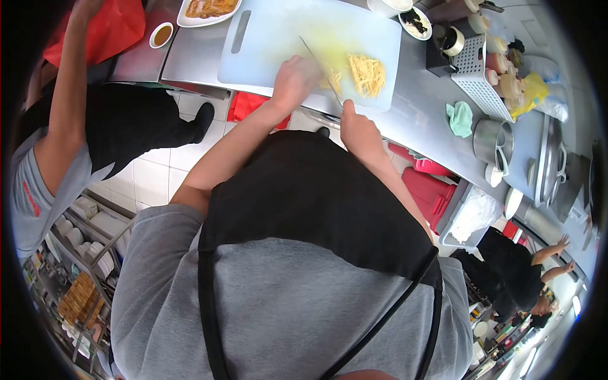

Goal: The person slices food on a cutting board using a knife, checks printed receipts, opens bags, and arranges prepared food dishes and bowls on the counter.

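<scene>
Grey shirt: closest, black apron over it
Right hand: wrapped round the knife
Left hand: kinda blurry beside the blade, can't tell if gripping
Yellow strips: piled on the cutting board

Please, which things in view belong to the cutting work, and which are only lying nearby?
Belonging to the work:
knife, held in the right hand
cutting board
yellow strips on the board, by the blade

Apparently only nearby:
green cloth
metal pot
white basket with bottles
brown sauce
</scene>
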Motion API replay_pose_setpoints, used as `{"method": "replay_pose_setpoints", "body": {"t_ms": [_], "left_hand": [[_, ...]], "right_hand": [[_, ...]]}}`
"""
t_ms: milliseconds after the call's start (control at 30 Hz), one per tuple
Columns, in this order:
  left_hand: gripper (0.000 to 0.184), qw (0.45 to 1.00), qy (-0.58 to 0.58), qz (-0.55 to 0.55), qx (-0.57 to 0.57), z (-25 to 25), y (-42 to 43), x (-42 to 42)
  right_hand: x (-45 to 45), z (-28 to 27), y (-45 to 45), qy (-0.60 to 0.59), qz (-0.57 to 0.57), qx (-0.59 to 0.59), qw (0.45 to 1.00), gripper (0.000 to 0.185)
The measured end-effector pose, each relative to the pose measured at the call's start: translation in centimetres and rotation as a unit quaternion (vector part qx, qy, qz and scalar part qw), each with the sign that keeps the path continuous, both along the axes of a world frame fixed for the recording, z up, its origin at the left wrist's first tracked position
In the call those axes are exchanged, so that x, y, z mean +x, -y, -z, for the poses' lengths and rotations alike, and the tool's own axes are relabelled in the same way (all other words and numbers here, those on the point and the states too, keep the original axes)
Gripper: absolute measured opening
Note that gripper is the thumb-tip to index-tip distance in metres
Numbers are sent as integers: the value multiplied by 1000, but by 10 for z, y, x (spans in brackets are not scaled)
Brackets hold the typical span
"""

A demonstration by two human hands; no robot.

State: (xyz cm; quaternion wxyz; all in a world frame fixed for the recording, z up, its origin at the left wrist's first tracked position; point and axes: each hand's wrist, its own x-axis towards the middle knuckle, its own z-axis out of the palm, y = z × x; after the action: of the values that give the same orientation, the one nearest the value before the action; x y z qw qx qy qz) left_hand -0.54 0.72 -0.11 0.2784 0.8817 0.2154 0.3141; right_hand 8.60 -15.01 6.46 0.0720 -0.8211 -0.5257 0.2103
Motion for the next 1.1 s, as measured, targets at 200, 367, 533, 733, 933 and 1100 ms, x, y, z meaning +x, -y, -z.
{"method": "replay_pose_setpoints", "body": {"t_ms": [200, 367, 533, 733, 933, 1100], "left_hand": [[6, 1000, 27, -3, 2, -3, 3, 1], [12, 1000, 7, 16, 17, 4, -2, 0], [9, 1000, 26, 4, 6, 0, 1, 1], [7, 1000, 23, -6, 1, 2, 2, 1], [6, 1000, 28, -8, 3, 3, 3, 0], [6, 999, 32, -12, 0, -3, 4, -1]], "right_hand": [[4, 26, -11, 15, 7, 48, 999, 17], [-1, -3, -3, 4, 18, -15, 1000, 18], [2, 24, -11, 1, 24, 17, 1000, 17], [0, 2, -5, 5, 18, -3, 1000, 18], [4, 27, -14, 6, 18, 25, 1000, 17], [2, 1, -10, 2, 8, 41, 999, 17]]}}
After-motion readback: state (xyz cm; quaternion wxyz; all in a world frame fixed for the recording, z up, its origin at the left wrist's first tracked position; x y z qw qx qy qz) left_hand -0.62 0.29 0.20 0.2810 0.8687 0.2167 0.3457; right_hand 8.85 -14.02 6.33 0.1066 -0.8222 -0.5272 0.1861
